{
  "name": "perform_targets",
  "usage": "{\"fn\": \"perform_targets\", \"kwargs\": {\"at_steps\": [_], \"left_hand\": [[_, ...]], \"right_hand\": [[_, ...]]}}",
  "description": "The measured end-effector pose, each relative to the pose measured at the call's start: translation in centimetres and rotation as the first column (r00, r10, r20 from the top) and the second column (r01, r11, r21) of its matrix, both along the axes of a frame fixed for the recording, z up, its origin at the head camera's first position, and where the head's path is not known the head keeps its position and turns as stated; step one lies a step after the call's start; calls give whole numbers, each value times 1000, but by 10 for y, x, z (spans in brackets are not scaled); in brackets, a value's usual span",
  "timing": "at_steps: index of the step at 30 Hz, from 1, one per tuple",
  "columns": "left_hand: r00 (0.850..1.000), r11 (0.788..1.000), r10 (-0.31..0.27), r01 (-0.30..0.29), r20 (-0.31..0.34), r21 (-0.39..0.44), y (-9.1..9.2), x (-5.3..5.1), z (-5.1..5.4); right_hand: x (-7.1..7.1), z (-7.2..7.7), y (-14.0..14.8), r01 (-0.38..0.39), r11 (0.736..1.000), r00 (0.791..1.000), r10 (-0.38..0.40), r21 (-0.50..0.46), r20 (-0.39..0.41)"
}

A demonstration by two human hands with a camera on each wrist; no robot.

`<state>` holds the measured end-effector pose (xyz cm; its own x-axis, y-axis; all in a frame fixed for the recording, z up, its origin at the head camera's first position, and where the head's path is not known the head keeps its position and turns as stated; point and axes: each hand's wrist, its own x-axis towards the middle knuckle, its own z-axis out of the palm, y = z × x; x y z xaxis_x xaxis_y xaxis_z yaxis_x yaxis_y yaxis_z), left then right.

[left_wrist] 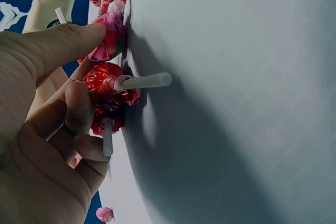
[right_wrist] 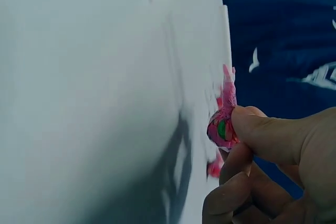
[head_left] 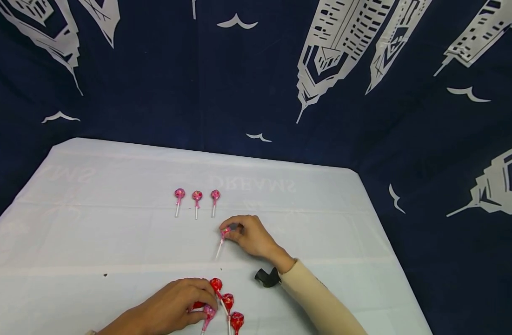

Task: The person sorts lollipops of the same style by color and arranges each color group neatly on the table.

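Observation:
The right hand (head_left: 253, 237) pinches a pink lollipop (head_left: 225, 232) by its head, the white stick pointing down toward the near side; the right wrist view shows this lollipop (right_wrist: 223, 127) between thumb and fingertips. Nearer the front, the left hand (head_left: 176, 304) holds a pink lollipop (head_left: 209, 312) between thumb and fingers. In the left wrist view the thumb presses on that pink wrapper (left_wrist: 110, 38), with red lollipops (left_wrist: 105, 80) close against the fingers. Beside the left hand lie red lollipops (head_left: 236, 320). Three pink lollipops (head_left: 197, 196) stand in a row farther back, sticks toward the front.
A black object (head_left: 267, 278) lies by the right wrist, partly behind the sleeve. A small dark speck (head_left: 105, 275) is on the white cloth (head_left: 113, 232) at left. Behind the table hangs a dark blue cloth (head_left: 155, 83) with white building and bird prints.

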<state>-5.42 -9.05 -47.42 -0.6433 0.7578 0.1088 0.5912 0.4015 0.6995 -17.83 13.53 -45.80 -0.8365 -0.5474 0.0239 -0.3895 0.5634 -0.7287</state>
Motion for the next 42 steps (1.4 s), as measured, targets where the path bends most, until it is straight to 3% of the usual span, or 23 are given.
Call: {"fn": "perform_targets", "kwargs": {"at_steps": [12,23,29,42], "left_hand": [[996,999,19,-16,85,-39,1,-2,2],[997,1000,12,-10,73,-21,1,0,1],[999,1000,7,-6,43,-6,0,1,0],[997,1000,11,-10,74,-17,0,0,1]], "right_hand": [[-46,2,-2,96,993,994,-92,73,-55],[-78,6,-8,136,975,990,-127,173,-59],[-86,5,-8,154,974,988,-147,167,-52],[-92,-1,-11,178,974,983,-170,138,-70]]}}
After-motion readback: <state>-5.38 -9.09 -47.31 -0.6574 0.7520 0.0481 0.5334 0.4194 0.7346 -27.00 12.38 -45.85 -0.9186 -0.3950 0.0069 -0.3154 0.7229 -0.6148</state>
